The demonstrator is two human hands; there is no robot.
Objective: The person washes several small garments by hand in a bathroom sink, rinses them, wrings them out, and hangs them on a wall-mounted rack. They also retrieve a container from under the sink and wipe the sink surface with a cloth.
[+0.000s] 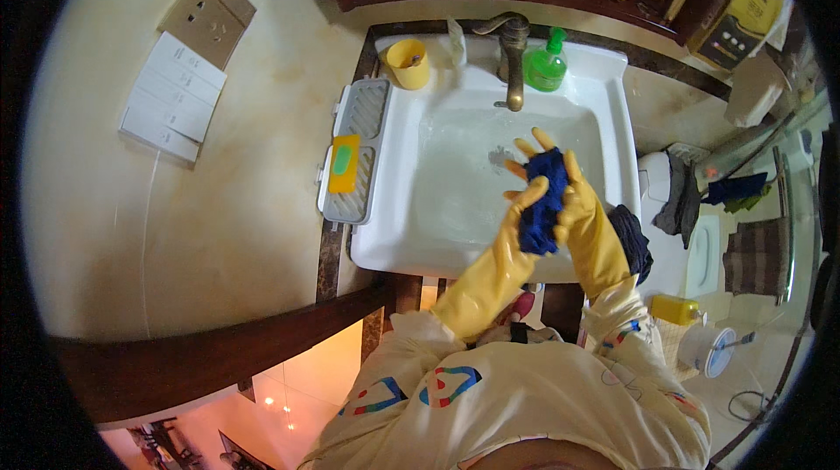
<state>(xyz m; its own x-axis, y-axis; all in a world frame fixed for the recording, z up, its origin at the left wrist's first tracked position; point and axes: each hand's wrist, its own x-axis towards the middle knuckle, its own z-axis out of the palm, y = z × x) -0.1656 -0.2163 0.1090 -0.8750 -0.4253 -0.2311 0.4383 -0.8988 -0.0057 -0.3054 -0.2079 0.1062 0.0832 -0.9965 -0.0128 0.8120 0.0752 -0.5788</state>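
Observation:
A wadded dark blue cloth (pixel 543 207) is held between both hands over the white washbasin (pixel 394 243). My left hand (pixel 516 228), in a yellow rubber glove, supports the cloth with its thumb across the front and its fingers spread behind. On the cloth's right side, my right hand (pixel 576 202) grips it in a matching glove. Below the hands, water (pixel 459 168) lies in the basin, and a dark drain (pixel 501 156) shows through it. At the basin's back stands a bronze-coloured faucet (pixel 514 63). Parts of the cloth are hidden by the gloves.
A grey soap tray (pixel 367 109) carries an orange block (pixel 345 181) with a green piece on it. Along the back stand a yellow cup (pixel 408 64) and a green pump bottle (pixel 546 69). A dark cloth (pixel 631 243) drapes over the basin's right edge.

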